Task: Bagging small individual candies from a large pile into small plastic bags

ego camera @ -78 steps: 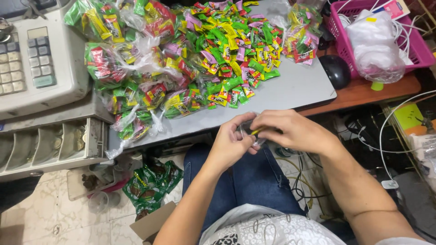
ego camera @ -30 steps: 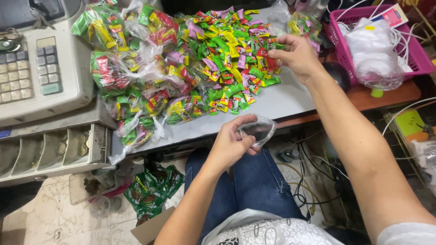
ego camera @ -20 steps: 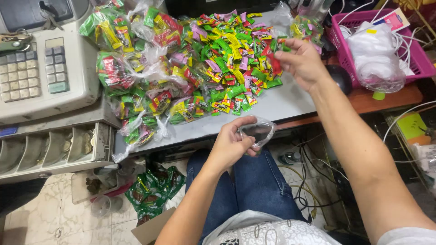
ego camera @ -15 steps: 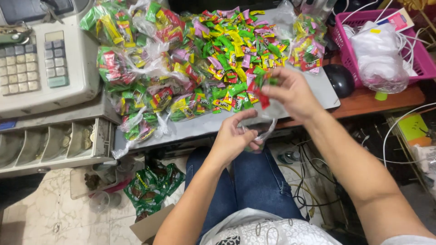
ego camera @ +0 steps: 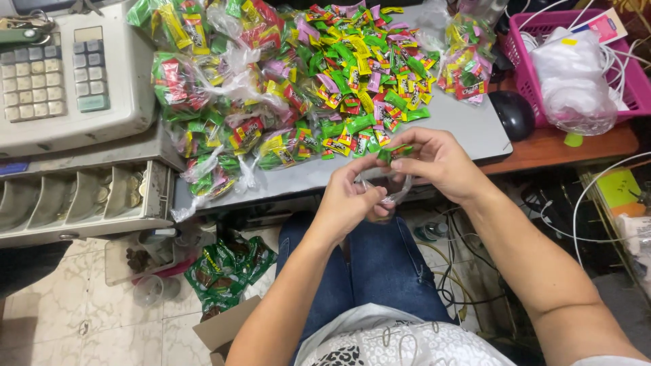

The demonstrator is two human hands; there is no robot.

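Observation:
My left hand [ego camera: 347,202] holds a small clear plastic bag [ego camera: 392,192] open just below the table's front edge. My right hand [ego camera: 434,161] pinches green wrapped candies [ego camera: 393,152] right above the bag's mouth. A loose heap of green, yellow, pink and red wrapped candies [ego camera: 359,74] covers the grey tabletop [ego camera: 468,125] behind my hands. To its left lie several filled, tied candy bags [ego camera: 224,102].
A cash register [ego camera: 68,74] with its coin drawer [ego camera: 81,200] open stands at the left. A pink basket [ego camera: 576,61] with a white bag sits at the right, a black mouse [ego camera: 513,114] beside it. Green packets [ego camera: 227,268] and a cardboard box lie on the floor; cables hang right.
My right hand reached to the candy heap, picked up green candies and came back down to the clear bag held by my left hand.

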